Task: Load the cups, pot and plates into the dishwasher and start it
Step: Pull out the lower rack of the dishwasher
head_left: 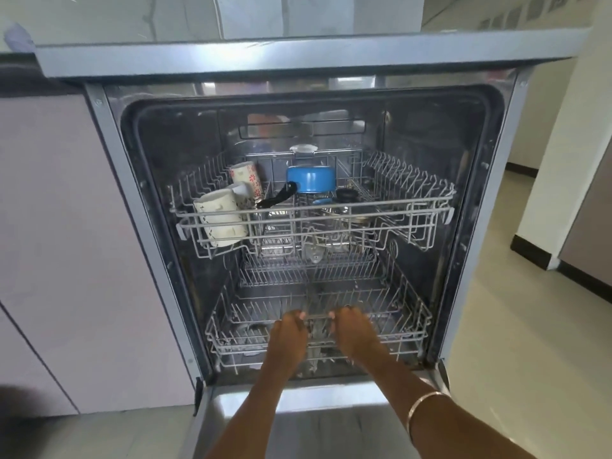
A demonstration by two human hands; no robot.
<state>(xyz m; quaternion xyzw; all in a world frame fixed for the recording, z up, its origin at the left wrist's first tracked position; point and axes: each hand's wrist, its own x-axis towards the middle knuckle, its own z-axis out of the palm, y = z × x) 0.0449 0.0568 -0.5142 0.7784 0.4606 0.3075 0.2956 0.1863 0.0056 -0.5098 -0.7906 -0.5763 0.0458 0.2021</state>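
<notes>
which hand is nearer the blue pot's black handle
Left. The left hand grips the lower rack below the black handle; the right hand grips it further right.

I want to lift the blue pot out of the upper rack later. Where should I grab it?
Grip the black handle from the front-left. The blue pot lies upside down in the upper rack, and its handle angles toward the door, clear of the cups.

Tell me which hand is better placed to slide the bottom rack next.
Neither clearly: left hand and right hand both grip the front bar of the bottom rack, side by side near its middle. Using both looks steadiest.
</notes>
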